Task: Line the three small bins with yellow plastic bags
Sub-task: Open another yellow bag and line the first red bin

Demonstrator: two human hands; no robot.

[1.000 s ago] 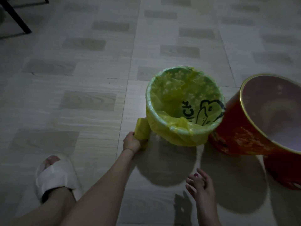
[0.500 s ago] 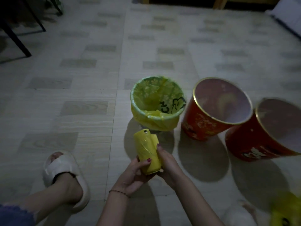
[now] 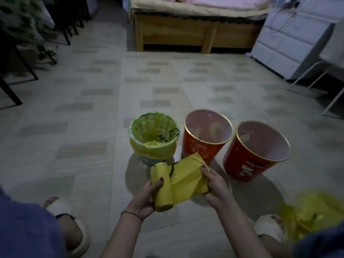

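Bins stand in a row on the tiled floor (image 3: 93,112): the left bin (image 3: 154,135) wears a yellow liner folded over its rim, while the middle bin (image 3: 205,135) and right bin (image 3: 255,151), both red, stand unlined. The left hand (image 3: 144,199) is clenched around the bag roll (image 3: 161,186), thumb on top. The right hand (image 3: 216,185) pinches the unrolled sheet (image 3: 188,175), pulled out toward the right. Black print shows on the liner and white characters on the right bin, none legible. Half a second ago both hands cupped the roll with no sheet drawn; now a length is out.
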